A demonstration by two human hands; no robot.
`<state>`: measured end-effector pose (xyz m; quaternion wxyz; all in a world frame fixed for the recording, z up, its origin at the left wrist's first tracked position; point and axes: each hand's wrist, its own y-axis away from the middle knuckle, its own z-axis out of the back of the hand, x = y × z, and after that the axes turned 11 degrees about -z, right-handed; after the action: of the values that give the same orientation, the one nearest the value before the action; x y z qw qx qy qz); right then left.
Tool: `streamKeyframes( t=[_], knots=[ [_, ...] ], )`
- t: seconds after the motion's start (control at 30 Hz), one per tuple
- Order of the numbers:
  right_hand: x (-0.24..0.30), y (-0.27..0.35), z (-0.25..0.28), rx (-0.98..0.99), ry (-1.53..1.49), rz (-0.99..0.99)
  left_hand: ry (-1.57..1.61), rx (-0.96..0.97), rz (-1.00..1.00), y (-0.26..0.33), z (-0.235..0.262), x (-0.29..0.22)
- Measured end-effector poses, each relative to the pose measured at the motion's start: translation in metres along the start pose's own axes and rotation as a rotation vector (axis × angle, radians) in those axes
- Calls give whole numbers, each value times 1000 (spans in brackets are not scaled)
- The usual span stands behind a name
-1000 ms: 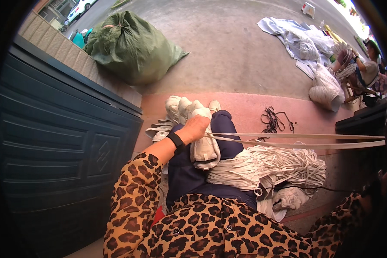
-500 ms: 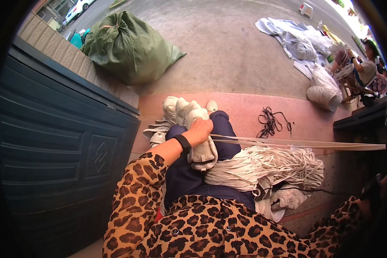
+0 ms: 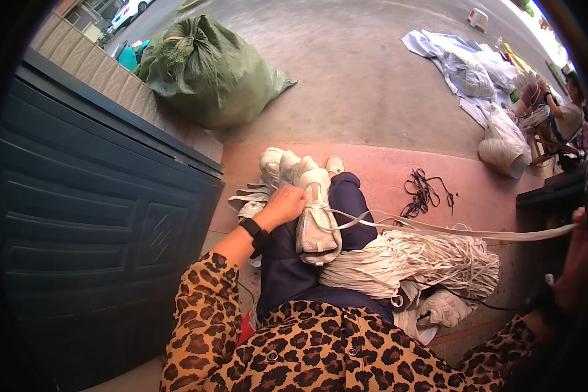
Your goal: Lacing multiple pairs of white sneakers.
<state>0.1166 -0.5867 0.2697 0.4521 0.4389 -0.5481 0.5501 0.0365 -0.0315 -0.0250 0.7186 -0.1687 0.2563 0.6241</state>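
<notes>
A white sneaker (image 3: 318, 232) rests across my thighs with its heel toward me. My left hand (image 3: 285, 205) is closed at its left side, beside the lacing; the fingertips are partly hidden. From the sneaker a long flat white shoelace (image 3: 477, 234) runs in slack strands to the far right. There my right hand (image 3: 576, 256), dim at the picture's rim, pinches the lace's end. A thick bundle of white laces (image 3: 411, 261) lies over my right thigh and beside it. More white shoes (image 3: 272, 164) sit in a row beyond my left hand.
Another pale shoe (image 3: 445, 307) lies below the bundle. Tangled black laces (image 3: 427, 193) lie on the pink floor. A green sack (image 3: 209, 78) stands ahead left, by a dark blue door (image 3: 104, 228). At far right, a person (image 3: 565, 117) sits near white sacks (image 3: 503, 144).
My left hand has shifted left off the sneaker's top, exposing the lacing. The lace, taut before, now sags in loops. My right hand has come further into view.
</notes>
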Motion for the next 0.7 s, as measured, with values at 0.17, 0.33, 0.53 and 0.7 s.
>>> streamKeyframes(
  t=[0.17, 0.33, 0.53, 0.7],
  knots=[
    [-128, 28, -172, 414, 206, -373, -330, -65, -107, 32, -14, -10],
    [-212, 91, -304, 910, 317, -603, -519, -7, -163, 25, -20, -30],
    [-247, 120, -347, 959, 812, 127, -626, 188, -187, 7, -14, -41],
    [-245, 123, -340, 940, 843, 140, -318, 118, -160, 5, -1, -12]
  ],
)
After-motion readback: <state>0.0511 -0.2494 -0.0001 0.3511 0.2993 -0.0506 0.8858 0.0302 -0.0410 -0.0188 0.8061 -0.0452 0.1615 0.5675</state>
